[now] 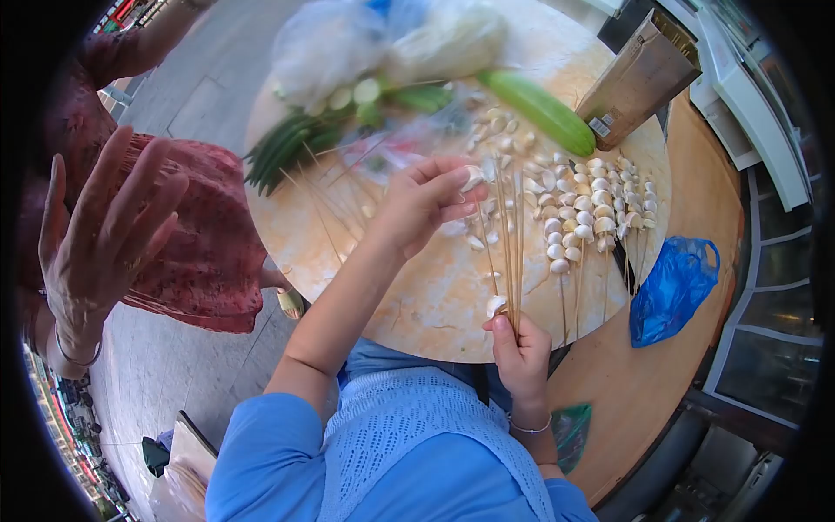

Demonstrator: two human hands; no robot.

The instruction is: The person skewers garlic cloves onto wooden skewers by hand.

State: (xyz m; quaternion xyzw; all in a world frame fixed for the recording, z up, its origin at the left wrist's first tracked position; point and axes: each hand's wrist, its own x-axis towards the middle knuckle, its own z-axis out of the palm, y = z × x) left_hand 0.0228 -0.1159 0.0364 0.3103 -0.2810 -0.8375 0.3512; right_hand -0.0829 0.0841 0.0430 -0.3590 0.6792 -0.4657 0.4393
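My left hand (416, 204) pinches a white garlic clove (472, 179) between thumb and fingers, beside the upper part of several wooden skewers (511, 252). Lower down, my right hand (523, 355) is closed round the bottom ends of those skewers, which stand fanned slightly upward. One garlic clove (496, 306) sits on a skewer just above my right thumb. To the right on the round table (417, 317) lie several skewers threaded with garlic cloves (581, 213). Loose cloves (500, 130) are scattered behind the skewers.
A long green gourd (541, 113), dark green vegetables (291, 148) and blurred plastic bags (326, 52) lie on the table's far side. A cardboard box (639, 78) stands at the back right, a blue bag (674, 291) below it. Another person's raised hand (100, 235) is at the left.
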